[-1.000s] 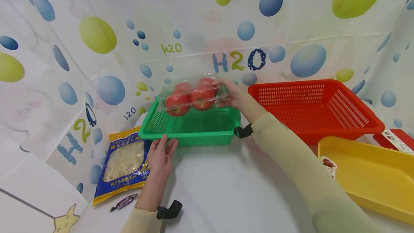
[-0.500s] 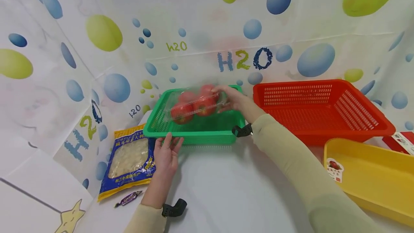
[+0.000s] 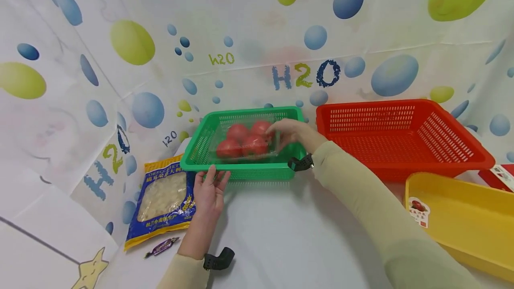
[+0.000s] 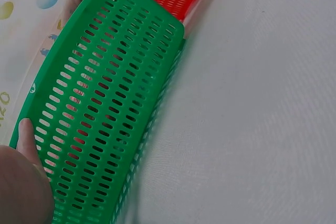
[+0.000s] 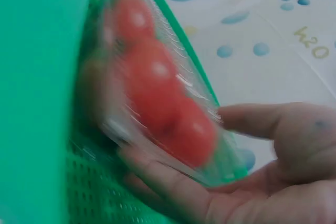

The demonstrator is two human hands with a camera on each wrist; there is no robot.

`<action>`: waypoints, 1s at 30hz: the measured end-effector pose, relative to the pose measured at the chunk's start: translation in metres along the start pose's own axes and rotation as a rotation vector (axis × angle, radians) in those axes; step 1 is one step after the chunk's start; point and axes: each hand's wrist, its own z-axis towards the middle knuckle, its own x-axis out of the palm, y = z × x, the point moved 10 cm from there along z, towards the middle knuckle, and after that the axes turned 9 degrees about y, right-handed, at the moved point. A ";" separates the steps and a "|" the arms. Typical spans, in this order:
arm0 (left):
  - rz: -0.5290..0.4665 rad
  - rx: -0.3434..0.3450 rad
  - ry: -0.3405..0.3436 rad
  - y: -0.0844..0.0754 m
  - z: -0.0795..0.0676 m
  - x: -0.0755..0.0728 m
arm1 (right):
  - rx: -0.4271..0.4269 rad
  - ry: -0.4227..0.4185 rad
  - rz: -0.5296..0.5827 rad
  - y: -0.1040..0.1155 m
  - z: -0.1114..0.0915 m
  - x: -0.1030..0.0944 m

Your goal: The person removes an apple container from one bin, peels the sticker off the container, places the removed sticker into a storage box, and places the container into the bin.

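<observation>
A clear plastic pack of red apples is inside the green basket. My right hand holds the pack by its right end, thumb on one side and fingers on the other. In the right wrist view the apples show blurred through the plastic, with the right hand around the near end. My left hand touches the basket's front wall just under the rim, its fingers fairly straight. Only part of the left hand shows in the left wrist view, against the perforated wall.
A red basket stands to the right, with a yellow tray in front of it. A blue and yellow pasta bag and a purple wrapped candy lie at the left. A red box sits at the far right.
My right hand has lowered the pack of apples from above the green basket down into it, and the pack has gone from tilted to flatter. The left hand stays at the basket's front wall.
</observation>
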 end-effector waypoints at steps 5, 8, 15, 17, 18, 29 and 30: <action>-0.017 0.009 0.003 -0.001 0.001 0.001 | 0.030 -0.027 -0.049 0.001 -0.001 -0.001; -0.026 -0.006 0.000 0.000 0.001 0.001 | 0.011 -0.079 -0.054 0.004 -0.001 -0.005; -0.020 -0.049 -0.001 0.001 0.000 0.001 | -0.043 -0.058 0.005 0.005 0.003 -0.006; -0.021 -0.050 0.002 0.001 0.000 0.001 | -0.053 -0.026 0.017 0.006 0.004 -0.003; -0.021 -0.049 0.003 0.001 0.000 0.002 | -0.056 -0.011 0.027 0.006 0.004 -0.001; -0.033 -0.040 0.022 -0.001 0.001 0.000 | -0.040 0.035 0.081 0.009 -0.003 -0.002; -0.035 -0.044 0.016 0.000 0.000 -0.001 | -0.053 0.035 0.073 0.011 -0.006 -0.001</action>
